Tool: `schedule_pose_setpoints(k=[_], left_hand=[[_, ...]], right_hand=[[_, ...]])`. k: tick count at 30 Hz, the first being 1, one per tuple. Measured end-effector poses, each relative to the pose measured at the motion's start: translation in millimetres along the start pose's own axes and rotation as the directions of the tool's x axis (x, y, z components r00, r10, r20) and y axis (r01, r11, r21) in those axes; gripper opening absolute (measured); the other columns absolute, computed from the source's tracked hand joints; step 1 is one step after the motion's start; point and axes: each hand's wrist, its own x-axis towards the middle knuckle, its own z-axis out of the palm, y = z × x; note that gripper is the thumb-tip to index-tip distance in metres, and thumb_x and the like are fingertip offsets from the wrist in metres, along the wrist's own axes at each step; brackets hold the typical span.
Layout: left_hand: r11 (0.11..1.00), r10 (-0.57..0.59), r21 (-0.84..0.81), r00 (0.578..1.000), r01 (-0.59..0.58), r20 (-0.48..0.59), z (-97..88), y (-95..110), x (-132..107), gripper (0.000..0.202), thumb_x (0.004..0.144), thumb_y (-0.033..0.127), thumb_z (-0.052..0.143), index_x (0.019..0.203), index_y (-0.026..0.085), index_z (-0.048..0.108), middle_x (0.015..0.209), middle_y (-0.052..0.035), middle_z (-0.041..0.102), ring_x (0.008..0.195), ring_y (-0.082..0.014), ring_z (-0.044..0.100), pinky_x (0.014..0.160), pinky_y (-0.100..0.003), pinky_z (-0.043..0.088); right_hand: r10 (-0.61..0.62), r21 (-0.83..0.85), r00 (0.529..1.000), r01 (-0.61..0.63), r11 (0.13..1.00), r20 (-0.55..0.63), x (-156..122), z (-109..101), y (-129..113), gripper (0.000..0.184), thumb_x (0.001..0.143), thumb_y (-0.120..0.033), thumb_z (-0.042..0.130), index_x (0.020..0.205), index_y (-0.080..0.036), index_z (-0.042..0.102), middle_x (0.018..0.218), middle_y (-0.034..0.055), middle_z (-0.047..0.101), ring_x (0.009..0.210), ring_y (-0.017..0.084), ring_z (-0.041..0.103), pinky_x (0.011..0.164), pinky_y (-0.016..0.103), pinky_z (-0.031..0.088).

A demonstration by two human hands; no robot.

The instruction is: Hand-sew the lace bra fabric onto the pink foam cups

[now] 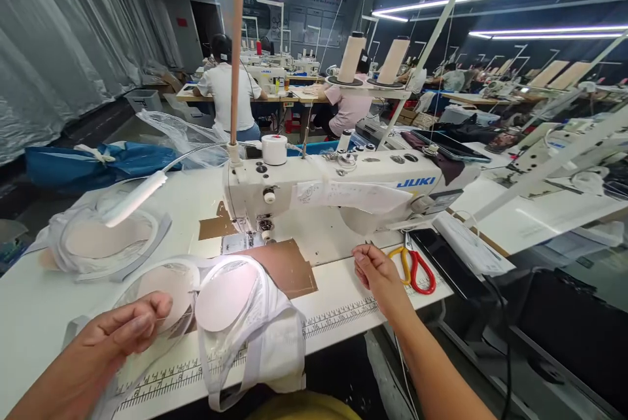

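A white bra [284,341] with pale pink cups lies at the table's front edge, its band and a strap hanging over. My left hand [130,328] is closed in a pinch over the bra's left cup; a faint thread-like line runs from the fingertips, but what they hold is too small to tell. Closed as well, my right hand [375,269] is above the table left of the scissors [417,269], which have one yellow and one red handle loop. A small dark tip shows by its fingers; what is inside them is hidden. Behind the bra stands a white sewing machine [318,191].
Another pale bra [110,240] lies at the left, below a white lamp [137,197]. Brown card [284,266] covers part of the machine bed. A dark phone [446,263] lies right of the scissors. Thread cones [352,60] stand behind. Other people [233,93] sit at machines farther back.
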Motion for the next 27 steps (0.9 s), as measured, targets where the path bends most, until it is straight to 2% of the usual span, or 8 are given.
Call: schedule_pose_setpoints(k=[3, 5, 7, 9, 12, 17, 22, 27], left_hand=[[0.983, -0.041, -0.174, 0.996, 0.054, 0.075, -1.4, 8.9, -0.8, 0.020, 0.061, 0.034, 0.078, 0.079, 0.024, 0.076, 0.102, -0.0025, 0.070, 0.090, -0.0268, 0.057, 0.067, -0.029, 0.055], [0.932, 0.007, -0.362, 1.000, 0.000, 0.018, -3.3, 10.8, -3.7, 0.011, 0.062, 0.034, 0.076, 0.063, 0.024, 0.072, 0.106, 0.0005, 0.070, 0.106, -0.0306, 0.055, 0.073, -0.031, 0.057], [0.854, 0.017, -0.519, 0.999, -0.029, -0.027, -4.7, 9.6, -7.0, 0.027, 0.063, 0.032, 0.074, 0.045, 0.021, 0.057, 0.100, 0.0030, 0.072, 0.117, -0.0302, 0.051, 0.078, -0.033, 0.057], [0.770, -0.002, -0.638, 0.999, -0.025, -0.041, -4.3, 7.6, -8.8, 0.040, 0.060, 0.030, 0.078, 0.040, 0.018, 0.046, 0.086, 0.0029, 0.072, 0.105, -0.0271, 0.059, 0.075, -0.032, 0.059], [0.661, 0.015, -0.750, 1.000, -0.019, -0.013, 1.6, 7.2, -6.9, 0.038, 0.057, 0.026, 0.084, 0.048, 0.019, 0.048, 0.060, 0.0050, 0.059, 0.067, -0.0153, 0.060, 0.057, -0.023, 0.058], [0.783, 0.110, -0.622, 0.989, -0.022, 0.103, 24.7, 13.4, 0.8, 0.030, 0.067, 0.029, 0.081, 0.055, 0.017, 0.056, 0.058, 0.0033, 0.053, 0.054, -0.0111, 0.049, 0.052, -0.022, 0.052], [0.890, 0.170, -0.452, 0.960, -0.053, 0.222, 49.1, 19.3, 5.8, 0.020, 0.078, 0.034, 0.072, 0.085, 0.016, 0.071, 0.078, -0.0041, 0.065, 0.069, -0.0146, 0.056, 0.063, -0.023, 0.052], [0.943, 0.158, -0.332, 0.920, -0.033, 0.358, 63.7, 22.0, 10.5, 0.034, 0.088, 0.042, 0.059, 0.104, 0.014, 0.069, 0.084, -0.0082, 0.065, 0.074, -0.0171, 0.057, 0.071, -0.028, 0.048]], right_hand=[[-0.088, -0.179, 0.995, 0.093, 0.979, 0.035, 3.0, 9.6, -2.1, 0.021, 0.083, -0.040, 0.059, 0.085, -0.019, 0.061, 0.063, -0.0005, 0.052, 0.057, 0.015, 0.046, 0.053, 0.025, 0.036], [-0.140, -0.284, 0.989, 0.147, 0.947, 0.045, 5.6, 13.4, -3.2, 0.018, 0.082, -0.037, 0.059, 0.083, -0.020, 0.062, 0.070, 0.0021, 0.058, 0.065, 0.018, 0.051, 0.062, 0.029, 0.038], [-0.172, -0.363, 0.984, 0.180, 0.914, 0.055, 8.1, 14.9, -3.0, 0.016, 0.084, -0.035, 0.056, 0.083, -0.021, 0.062, 0.072, 0.0026, 0.061, 0.068, 0.020, 0.053, 0.066, 0.031, 0.038], [-0.186, -0.416, 0.980, 0.199, 0.887, 0.073, 10.0, 15.2, -1.8, 0.016, 0.085, -0.035, 0.053, 0.083, -0.021, 0.061, 0.073, 0.0029, 0.062, 0.068, 0.021, 0.054, 0.067, 0.032, 0.039], [-0.194, -0.460, 0.975, 0.223, 0.859, 0.109, 10.6, 17.4, -1.7, 0.017, 0.087, -0.035, 0.050, 0.084, -0.021, 0.059, 0.073, 0.0035, 0.063, 0.068, 0.022, 0.056, 0.067, 0.033, 0.040], [-0.218, -0.459, 0.942, 0.316, 0.830, 0.256, 3.4, 41.9, -13.6, 0.018, 0.091, -0.031, 0.046, 0.088, -0.021, 0.061, 0.079, 0.0035, 0.064, 0.072, 0.020, 0.059, 0.068, 0.031, 0.043], [-0.294, -0.504, 0.740, 0.642, 0.578, 0.605, -4.7, 94.2, -24.6, 0.023, 0.093, -0.018, 0.042, 0.093, -0.020, 0.065, 0.084, 0.0045, 0.061, 0.074, 0.015, 0.056, 0.063, 0.024, 0.040], [-0.290, -0.472, 0.599, 0.784, 0.403, 0.746, 0.6, 139.6, -19.2, 0.016, 0.079, -0.009, 0.051, 0.075, -0.018, 0.063, 0.072, 0.0036, 0.056, 0.069, 0.017, 0.048, 0.058, 0.026, 0.032]])
